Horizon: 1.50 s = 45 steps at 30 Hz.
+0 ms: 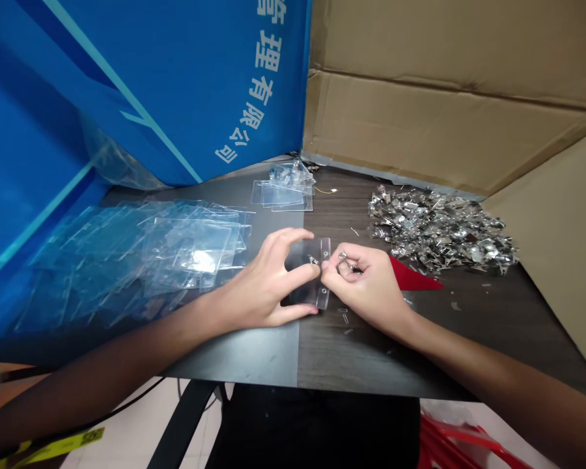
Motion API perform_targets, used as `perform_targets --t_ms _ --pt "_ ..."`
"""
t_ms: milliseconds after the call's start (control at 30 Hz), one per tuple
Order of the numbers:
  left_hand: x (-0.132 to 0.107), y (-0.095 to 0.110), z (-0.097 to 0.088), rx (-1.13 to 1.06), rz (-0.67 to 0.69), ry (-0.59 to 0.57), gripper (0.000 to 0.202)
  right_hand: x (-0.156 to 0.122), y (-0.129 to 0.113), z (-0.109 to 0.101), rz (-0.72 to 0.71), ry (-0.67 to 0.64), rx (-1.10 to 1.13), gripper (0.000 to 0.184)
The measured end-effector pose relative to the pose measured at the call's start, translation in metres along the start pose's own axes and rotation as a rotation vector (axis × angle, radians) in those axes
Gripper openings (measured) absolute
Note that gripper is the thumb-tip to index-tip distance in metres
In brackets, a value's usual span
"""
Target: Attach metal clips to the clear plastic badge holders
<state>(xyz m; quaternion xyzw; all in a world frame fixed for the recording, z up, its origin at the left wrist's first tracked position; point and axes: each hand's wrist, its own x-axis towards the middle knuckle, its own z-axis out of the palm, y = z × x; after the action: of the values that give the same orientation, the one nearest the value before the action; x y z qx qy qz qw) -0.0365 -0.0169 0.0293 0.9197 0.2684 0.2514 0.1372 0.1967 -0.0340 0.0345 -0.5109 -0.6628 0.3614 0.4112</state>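
Observation:
A clear plastic badge holder point(324, 301) with a punched strip along its right edge lies on the table between my hands. My left hand point(266, 283) grips it, with the thumb pressed on its face and the other fingers around its edges. A small metal clip point(314, 260) shows beside the left thumb. My right hand point(374, 280) is closed at the strip, thumb and forefinger pinched against it. Shiny metal clips point(342, 256) stick out from its curled fingers; how many it holds is hidden.
Loose clear holders point(190, 241) spread over the left side, and a smaller stack of holders point(287, 189) lies at the back. A heap of metal clips point(444, 228) sits at the right, near a red piece point(415, 273). Blue panel point(176, 78) and cardboard point(444, 98) wall the back.

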Motion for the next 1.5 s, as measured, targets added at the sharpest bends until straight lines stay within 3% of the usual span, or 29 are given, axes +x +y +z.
perform_targets --t_ms 200,367,467,867,1100,1300,1433,1500 --pt "0.003 -0.008 -0.001 -0.171 -0.048 -0.091 0.038 0.001 0.002 -0.001 0.006 -0.037 -0.028 0.022" --pt "0.003 -0.008 -0.004 0.137 0.099 -0.094 0.017 0.005 0.006 0.002 0.081 -0.166 -0.038 0.014" --pt "0.003 -0.004 -0.005 0.285 0.163 -0.082 0.014 0.007 0.007 0.002 0.127 -0.176 -0.018 0.017" --pt "0.005 0.005 -0.006 0.371 0.164 -0.044 0.017 0.005 0.009 0.003 0.152 -0.15 0.054 0.021" --pt "0.004 0.005 -0.01 0.314 0.109 -0.048 0.017 0.009 0.013 0.0 0.015 -0.246 0.114 0.014" --pt "0.002 0.007 -0.007 0.097 0.039 -0.009 0.043 0.004 0.011 0.003 -0.073 -0.222 0.063 0.013" --pt "0.002 0.015 0.0 -0.016 -0.028 0.093 0.006 -0.002 0.011 0.004 -0.148 -0.241 0.057 0.014" --pt "0.003 0.018 0.001 -0.05 -0.087 0.123 0.008 -0.003 0.011 0.002 -0.165 -0.259 0.065 0.013"
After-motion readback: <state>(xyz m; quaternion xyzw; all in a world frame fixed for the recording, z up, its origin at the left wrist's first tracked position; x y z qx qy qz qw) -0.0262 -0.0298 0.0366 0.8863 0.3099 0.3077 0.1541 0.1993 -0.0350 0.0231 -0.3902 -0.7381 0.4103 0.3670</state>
